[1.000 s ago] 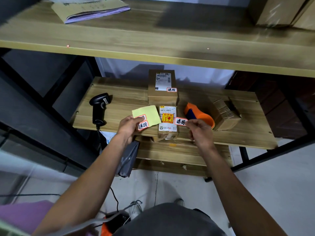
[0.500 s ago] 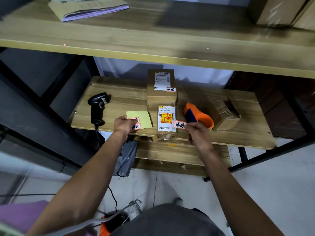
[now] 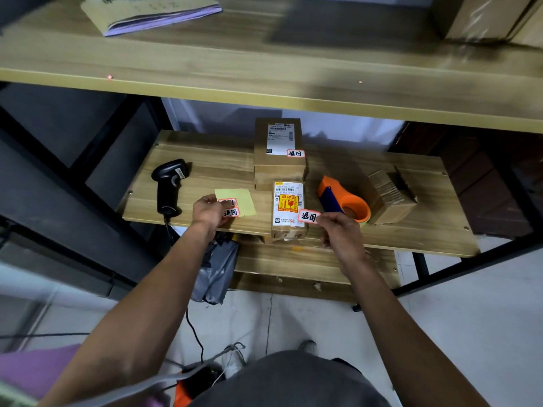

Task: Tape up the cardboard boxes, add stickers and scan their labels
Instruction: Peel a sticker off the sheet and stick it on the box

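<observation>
Right hand [image 3: 338, 230] pinches a sticker [image 3: 308, 216] at the near box [image 3: 289, 210] — left hand [image 3: 209, 211] holds the sticker sheet [image 3: 236, 201].

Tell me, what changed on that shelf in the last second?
The left hand, pinching the yellow sticker sheet, drew it left, away from the near box, and lowered it flatter. The right hand eased its peeled sticker slightly down, toward the box label's lower right corner. The scanner, tape dispenser and far box stayed put.

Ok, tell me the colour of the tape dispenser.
The tape dispenser is orange with a blue inner part, shown in the head view.
</observation>
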The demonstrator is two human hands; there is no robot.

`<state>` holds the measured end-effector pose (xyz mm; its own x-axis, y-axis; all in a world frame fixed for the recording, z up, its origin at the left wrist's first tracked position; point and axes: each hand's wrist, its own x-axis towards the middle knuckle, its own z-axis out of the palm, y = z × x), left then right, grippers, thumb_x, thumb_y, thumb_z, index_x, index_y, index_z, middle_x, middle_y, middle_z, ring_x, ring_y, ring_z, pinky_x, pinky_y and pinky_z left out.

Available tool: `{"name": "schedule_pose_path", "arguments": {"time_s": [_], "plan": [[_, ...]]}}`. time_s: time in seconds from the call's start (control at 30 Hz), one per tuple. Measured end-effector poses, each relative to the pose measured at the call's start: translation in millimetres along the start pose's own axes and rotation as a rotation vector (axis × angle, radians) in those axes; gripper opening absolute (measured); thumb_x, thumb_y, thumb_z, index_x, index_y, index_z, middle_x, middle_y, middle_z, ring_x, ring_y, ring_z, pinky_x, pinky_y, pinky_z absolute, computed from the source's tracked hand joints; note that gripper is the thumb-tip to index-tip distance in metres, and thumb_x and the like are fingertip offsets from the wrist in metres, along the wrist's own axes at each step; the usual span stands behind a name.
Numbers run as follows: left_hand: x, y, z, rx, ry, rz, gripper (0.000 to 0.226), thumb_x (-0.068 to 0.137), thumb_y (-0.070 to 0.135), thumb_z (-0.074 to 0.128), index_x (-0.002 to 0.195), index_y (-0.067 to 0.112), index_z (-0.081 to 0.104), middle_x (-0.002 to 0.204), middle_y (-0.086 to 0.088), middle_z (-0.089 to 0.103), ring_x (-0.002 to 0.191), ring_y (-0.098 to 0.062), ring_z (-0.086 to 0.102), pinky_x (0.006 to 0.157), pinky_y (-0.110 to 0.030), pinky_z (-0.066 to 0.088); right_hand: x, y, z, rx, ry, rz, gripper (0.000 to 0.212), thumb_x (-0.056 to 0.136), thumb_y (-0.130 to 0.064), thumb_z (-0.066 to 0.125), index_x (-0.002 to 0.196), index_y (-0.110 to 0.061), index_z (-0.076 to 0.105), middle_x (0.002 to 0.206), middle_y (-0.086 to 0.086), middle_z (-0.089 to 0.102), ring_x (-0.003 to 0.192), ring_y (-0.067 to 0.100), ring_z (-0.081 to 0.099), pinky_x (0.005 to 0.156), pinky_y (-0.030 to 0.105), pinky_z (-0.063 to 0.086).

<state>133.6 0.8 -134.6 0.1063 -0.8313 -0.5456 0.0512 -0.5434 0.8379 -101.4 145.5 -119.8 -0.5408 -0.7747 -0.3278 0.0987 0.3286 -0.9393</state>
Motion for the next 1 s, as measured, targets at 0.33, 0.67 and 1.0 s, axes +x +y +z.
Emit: {"name": "schedule_pose_path", "arguments": {"time_s": [0.33, 0.67, 1.0], "plan": [[-9.9, -3.6, 14.3, 0.283, 0.137, 0.353, 0.021, 0.088, 0.007, 0.069, 0.106, 0.016, 0.065, 0.095, 0.004, 0.07, 0.077, -0.003, 0.067, 0.073, -0.016, 0.054, -0.1, 0.3, 1.4, 0.004, -0.015, 0.003, 0.009, 0.095, -0.016, 0.067, 0.1, -0.01, 0.071, 0.073, 0.006, 0.065, 0.051, 0.012, 0.052, 0.052, 0.029, 0.045], [-60.7, -7.5, 56.7, 0.176, -0.442, 0.253, 0.018, 0.092, 0.019, 0.074, 0.092, 0.002, 0.07, 0.077, -0.008, 0.069, 0.062, -0.017, 0.063, 0.068, -0.029, 0.055, -1.4, -4.9, 9.6, 0.018, -0.073, -0.011, 0.007, 0.096, -0.015, 0.066, 0.097, -0.008, 0.068, 0.06, -0.004, 0.061, 0.047, 0.011, 0.048, 0.045, 0.025, 0.04], [-75.3, -46.2, 53.0, 0.305, -0.495, 0.201, 0.006, 0.09, 0.007, 0.073, 0.089, 0.012, 0.071, 0.078, -0.002, 0.074, 0.057, -0.012, 0.062, 0.063, -0.026, 0.049, -6.2, 18.5, -2.1, 0.027, -0.112, 0.024, 0.013, 0.093, -0.011, 0.069, 0.102, -0.002, 0.07, 0.079, 0.009, 0.066, 0.052, 0.013, 0.052, 0.047, 0.024, 0.042]]}}
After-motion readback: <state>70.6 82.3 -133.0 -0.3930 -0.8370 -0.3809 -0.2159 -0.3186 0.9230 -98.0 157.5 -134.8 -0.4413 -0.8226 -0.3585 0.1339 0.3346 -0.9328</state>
